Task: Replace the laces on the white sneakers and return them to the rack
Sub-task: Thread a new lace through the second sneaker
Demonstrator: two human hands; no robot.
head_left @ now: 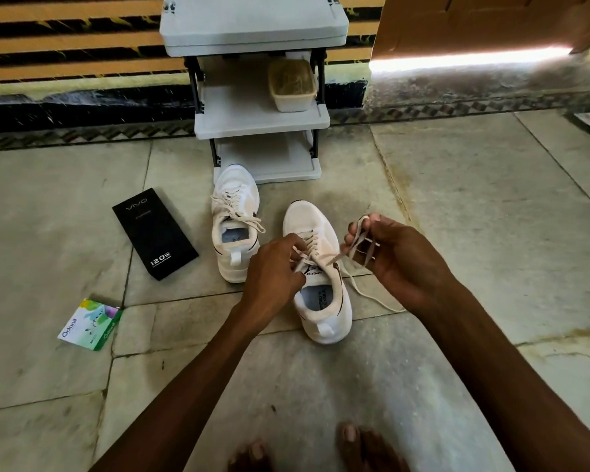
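Head view: a person sits over a stone floor (pixel 457 185) with both arms reaching to the nearer white sneaker (pixel 321 301), which stands upright with its toe pointing away. The left hand (pixel 273 270) is bent over the shoe's tongue, fingertips pinched together on the lace (pixel 336 257) at the eyelets. The right hand (pixel 395 260), raised just right of the shoe, has its fingers curled round loops of the same lace, whose loose tail trails over the floor. The second sneaker (pixel 234 226), laced, stands just left and farther off, its toe near the foot of a grey rack (pixel 263 117). A tub (pixel 292 85) sits on the rack's middle shelf. A black box (pixel 154 233) and a green-white packet (pixel 91 323) lie left. Bare toes (pixel 355 437) show at the bottom edge.
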